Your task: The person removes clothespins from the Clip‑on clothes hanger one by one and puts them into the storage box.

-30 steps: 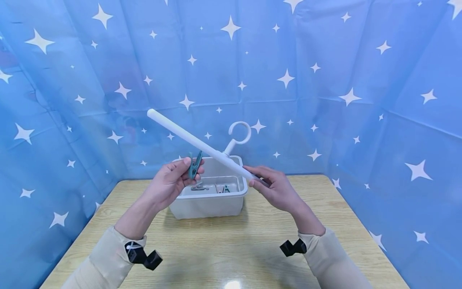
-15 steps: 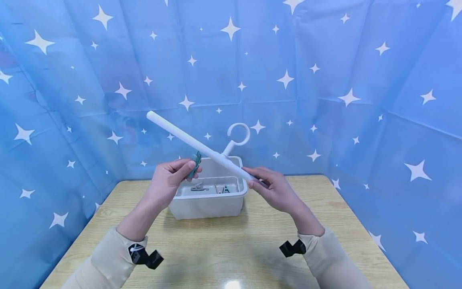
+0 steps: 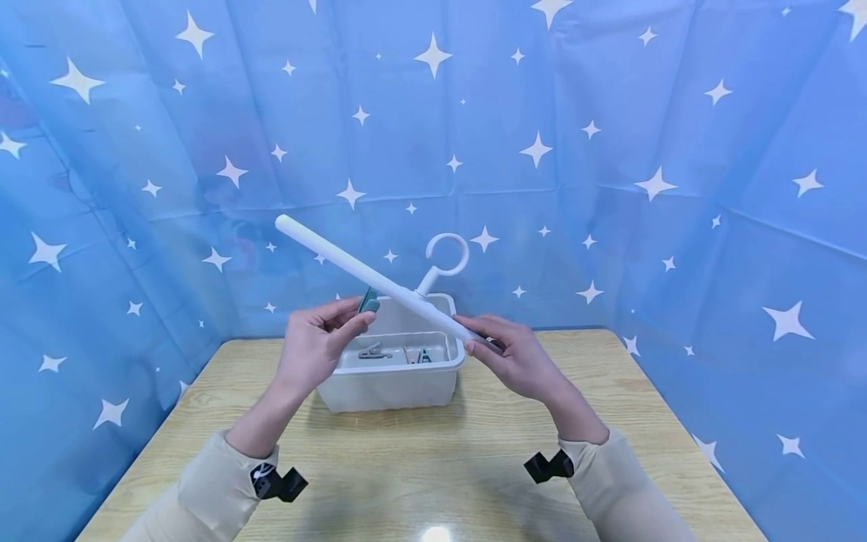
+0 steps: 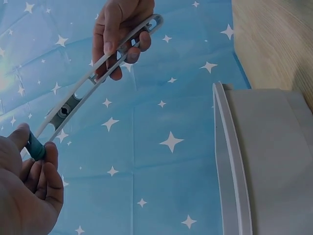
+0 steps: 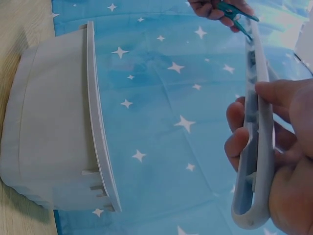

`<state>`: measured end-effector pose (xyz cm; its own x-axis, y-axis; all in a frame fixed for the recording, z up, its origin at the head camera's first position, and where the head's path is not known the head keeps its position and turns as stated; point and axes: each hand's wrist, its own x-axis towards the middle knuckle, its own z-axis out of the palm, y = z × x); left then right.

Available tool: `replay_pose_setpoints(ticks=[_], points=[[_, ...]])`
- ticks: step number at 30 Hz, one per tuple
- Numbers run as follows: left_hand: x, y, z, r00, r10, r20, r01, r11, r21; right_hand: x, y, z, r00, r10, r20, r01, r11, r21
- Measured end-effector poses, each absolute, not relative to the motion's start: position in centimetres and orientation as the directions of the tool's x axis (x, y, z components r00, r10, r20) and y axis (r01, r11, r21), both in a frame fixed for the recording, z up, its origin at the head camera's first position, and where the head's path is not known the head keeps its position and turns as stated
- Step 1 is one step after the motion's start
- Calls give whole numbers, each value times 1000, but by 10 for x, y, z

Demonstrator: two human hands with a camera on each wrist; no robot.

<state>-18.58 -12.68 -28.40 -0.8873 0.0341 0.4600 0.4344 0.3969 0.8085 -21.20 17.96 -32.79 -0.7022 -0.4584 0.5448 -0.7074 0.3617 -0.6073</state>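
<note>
A white hanger (image 3: 359, 269) with a round hook (image 3: 448, 254) slants across the head view, its left end raised. My right hand (image 3: 518, 354) grips it by its lower right end. Pinched between thumb and fingers of my left hand (image 3: 318, 339) is a green clothespin (image 3: 369, 301), close under the hanger's bar. In the right wrist view the clothespin (image 5: 236, 14) has its jaws spread right at the bar. That view also shows the hanger's hollow, ribbed underside (image 5: 252, 122). Part of the clothespin is hidden by my fingers in the left wrist view.
Behind the hands a light grey bin (image 3: 389, 391) stands on the wooden table (image 3: 420, 467). Inside it lie a grey clothespin (image 3: 372, 351) and another small dark green one (image 3: 424, 356). A blue curtain (image 3: 609, 113) with white stars closes off the back and sides.
My left hand has turned the clothespin and shifted its grip, so the handle end now points toward me. The hanger's raised left end has dipped slightly; my right hand keeps its hold.
</note>
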Motion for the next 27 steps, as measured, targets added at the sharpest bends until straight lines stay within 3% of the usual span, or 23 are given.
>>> replay_pose_setpoints(ticks=[14,22,27], points=[[-187,-123,-288,-764,12,645,547,543,637,-212,180,-328,-665,-491,563,-742,347,-574],[-185,-125,-285,-860,14,511,457,469,756,-211,180,-328,-671,-475,570,-738,354,-574],[-186,-125,-285,-867,29,497,455,453,767,-211,180,-327,-681,-463,567,-729,359,-582]])
